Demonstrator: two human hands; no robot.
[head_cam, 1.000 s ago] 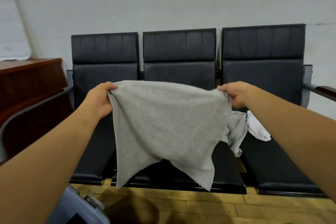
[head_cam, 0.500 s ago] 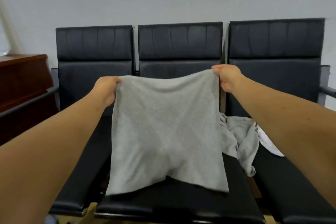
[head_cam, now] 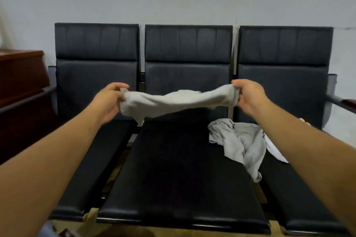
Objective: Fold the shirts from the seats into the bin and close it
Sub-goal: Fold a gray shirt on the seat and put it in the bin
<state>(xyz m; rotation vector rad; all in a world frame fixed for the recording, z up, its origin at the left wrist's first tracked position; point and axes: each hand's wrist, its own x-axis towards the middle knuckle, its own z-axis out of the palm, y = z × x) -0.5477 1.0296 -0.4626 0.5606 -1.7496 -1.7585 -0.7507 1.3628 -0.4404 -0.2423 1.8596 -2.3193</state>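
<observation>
A grey shirt is stretched out almost flat in the air above the back of the middle black seat. My left hand grips its left end and my right hand grips its right end, both at the same height. A second grey shirt lies crumpled across the gap between the middle and right seats. Part of a white garment shows beside it on the right seat, mostly behind my right forearm. The bin shows only as a pale corner at the bottom left.
Three joined black seats stand against a pale wall. A dark wooden cabinet is at the left, and a wood-topped armrest at the right. Wooden floor shows below the seat fronts.
The shirt hung down as a sheet before; it has swung up and forward and now lies nearly level between my hands. My hands have moved farther apart and closer to the seat backs.
</observation>
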